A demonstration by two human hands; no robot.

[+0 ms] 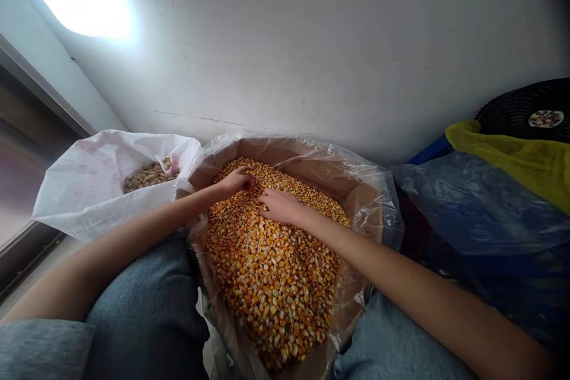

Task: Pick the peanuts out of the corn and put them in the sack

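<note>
Your left hand point(236, 181) rested palm-down on the far side of a heaped mound of dried yellow corn kernels point(271, 273), and your right hand point(278, 206) lay just beside it, fingers among them. The loose kernels, golden with paler tips, filled a plastic-lined cardboard box point(356, 190).

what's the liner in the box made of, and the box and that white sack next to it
The liner looks like thin clear plastic film, glossy, with crinkles catching the light. The box seems to be matte brown cardboard, seen through that film. The white sack looks like a plastic sack with a dull sheen and faint pink print, though its weave is hard to tell.
</note>
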